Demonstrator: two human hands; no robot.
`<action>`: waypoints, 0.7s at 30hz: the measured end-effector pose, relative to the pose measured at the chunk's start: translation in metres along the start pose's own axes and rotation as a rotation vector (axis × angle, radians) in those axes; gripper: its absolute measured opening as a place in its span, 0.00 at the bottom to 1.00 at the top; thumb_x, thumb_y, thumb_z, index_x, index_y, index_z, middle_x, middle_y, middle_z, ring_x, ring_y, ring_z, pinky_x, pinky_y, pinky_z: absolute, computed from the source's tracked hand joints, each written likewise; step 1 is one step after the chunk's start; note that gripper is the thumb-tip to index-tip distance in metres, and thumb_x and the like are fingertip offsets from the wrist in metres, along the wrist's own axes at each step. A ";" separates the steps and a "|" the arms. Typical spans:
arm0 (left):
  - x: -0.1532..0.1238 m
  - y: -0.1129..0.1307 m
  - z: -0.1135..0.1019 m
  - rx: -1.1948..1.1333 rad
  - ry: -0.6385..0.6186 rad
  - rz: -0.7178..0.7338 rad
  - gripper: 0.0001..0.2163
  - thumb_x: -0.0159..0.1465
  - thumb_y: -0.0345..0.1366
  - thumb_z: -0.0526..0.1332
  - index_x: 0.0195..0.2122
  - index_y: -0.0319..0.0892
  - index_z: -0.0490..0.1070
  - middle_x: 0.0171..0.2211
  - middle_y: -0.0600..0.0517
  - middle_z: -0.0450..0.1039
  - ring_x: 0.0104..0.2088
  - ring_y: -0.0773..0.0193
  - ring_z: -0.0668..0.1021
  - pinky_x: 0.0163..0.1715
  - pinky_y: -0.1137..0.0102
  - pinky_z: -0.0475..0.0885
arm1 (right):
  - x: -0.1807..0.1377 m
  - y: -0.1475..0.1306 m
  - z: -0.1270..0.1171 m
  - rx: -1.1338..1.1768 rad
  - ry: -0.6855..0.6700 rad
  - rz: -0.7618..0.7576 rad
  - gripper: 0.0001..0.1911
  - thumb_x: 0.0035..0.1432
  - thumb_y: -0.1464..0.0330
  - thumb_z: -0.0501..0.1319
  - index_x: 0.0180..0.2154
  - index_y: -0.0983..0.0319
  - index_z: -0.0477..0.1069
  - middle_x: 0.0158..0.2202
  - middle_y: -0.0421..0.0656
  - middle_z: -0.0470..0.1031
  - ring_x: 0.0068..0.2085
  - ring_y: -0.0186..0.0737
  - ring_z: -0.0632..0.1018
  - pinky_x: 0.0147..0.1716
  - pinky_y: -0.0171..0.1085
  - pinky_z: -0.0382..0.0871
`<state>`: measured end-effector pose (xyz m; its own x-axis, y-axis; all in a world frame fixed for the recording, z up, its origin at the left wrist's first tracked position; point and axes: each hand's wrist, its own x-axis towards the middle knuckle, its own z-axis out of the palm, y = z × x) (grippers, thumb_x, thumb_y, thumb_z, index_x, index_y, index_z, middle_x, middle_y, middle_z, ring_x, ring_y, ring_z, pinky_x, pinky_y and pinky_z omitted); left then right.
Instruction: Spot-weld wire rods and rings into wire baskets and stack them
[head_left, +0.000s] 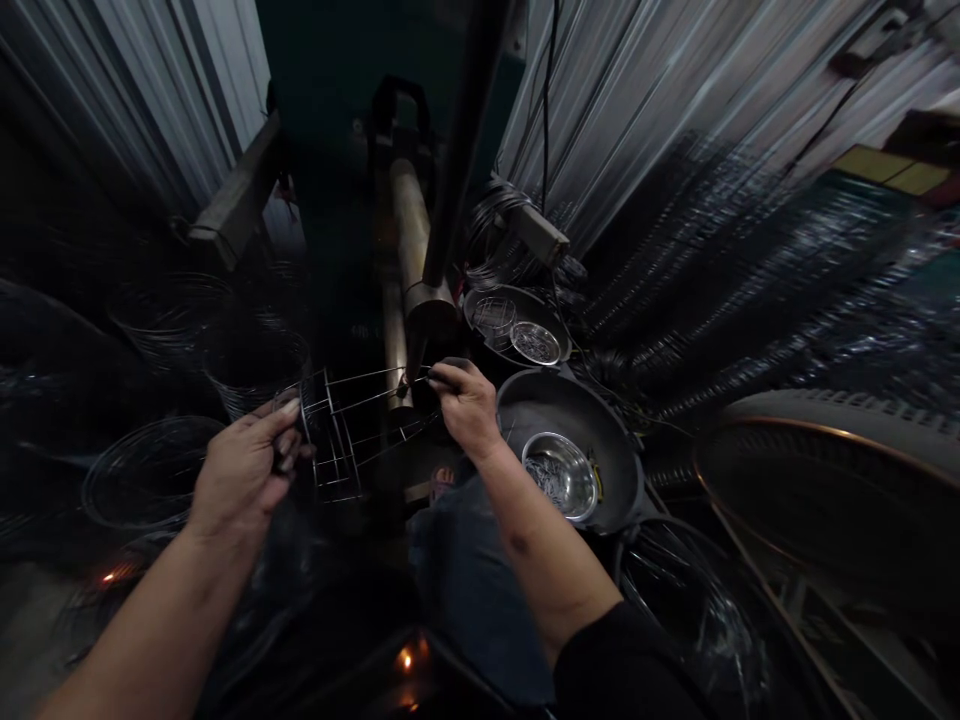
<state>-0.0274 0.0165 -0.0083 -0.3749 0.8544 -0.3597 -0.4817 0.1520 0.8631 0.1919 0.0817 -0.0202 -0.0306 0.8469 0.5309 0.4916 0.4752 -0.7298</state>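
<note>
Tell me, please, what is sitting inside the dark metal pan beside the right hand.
A steel bowl of short wire pieces sits in the pan. The pan's floor beneath the bowl is hidden.

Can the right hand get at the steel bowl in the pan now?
Probably yes: the bowl in the pan sits just beside the right hand, with nothing between, though that hand now grips the wire frame.

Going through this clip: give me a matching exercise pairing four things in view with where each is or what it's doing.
Column 1
1. Left hand
2. Right hand
3. Steel bowl
4. Round wire mesh disc

Column 2
A. Sits inside the large dark pan
B. Grips the near end of the wire frame
C. Lies in the smaller dark pan
D. Pinches the frame's wires at its far end

Pairs: 1-B, 2-D, 3-A, 4-C
</note>
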 end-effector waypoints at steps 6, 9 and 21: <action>0.005 0.001 -0.001 0.022 -0.017 -0.060 0.06 0.50 0.30 0.65 0.30 0.38 0.71 0.11 0.62 0.54 0.12 0.76 0.56 0.17 0.76 0.68 | 0.002 0.004 0.006 -0.044 0.030 -0.003 0.08 0.54 0.72 0.59 0.31 0.58 0.77 0.34 0.41 0.73 0.36 0.35 0.76 0.38 0.33 0.70; 0.004 -0.002 0.002 0.006 -0.063 -0.058 0.06 0.50 0.31 0.65 0.29 0.38 0.70 0.10 0.62 0.54 0.12 0.76 0.57 0.17 0.76 0.68 | 0.004 0.000 0.002 -0.096 0.002 0.032 0.08 0.54 0.72 0.59 0.31 0.58 0.77 0.34 0.41 0.74 0.37 0.36 0.76 0.38 0.34 0.70; -0.116 0.025 -0.188 0.027 0.445 0.147 0.03 0.54 0.31 0.64 0.26 0.43 0.70 0.12 0.60 0.53 0.14 0.75 0.59 0.17 0.78 0.69 | -0.074 -0.028 -0.058 -0.067 -0.586 0.201 0.13 0.50 0.65 0.63 0.39 0.62 0.78 0.39 0.47 0.80 0.41 0.44 0.79 0.44 0.41 0.70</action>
<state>-0.1446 -0.1725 -0.0114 -0.7438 0.5729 -0.3444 -0.3789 0.0631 0.9233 0.2307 -0.0080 -0.0136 -0.3951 0.9175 0.0469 0.5906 0.2927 -0.7520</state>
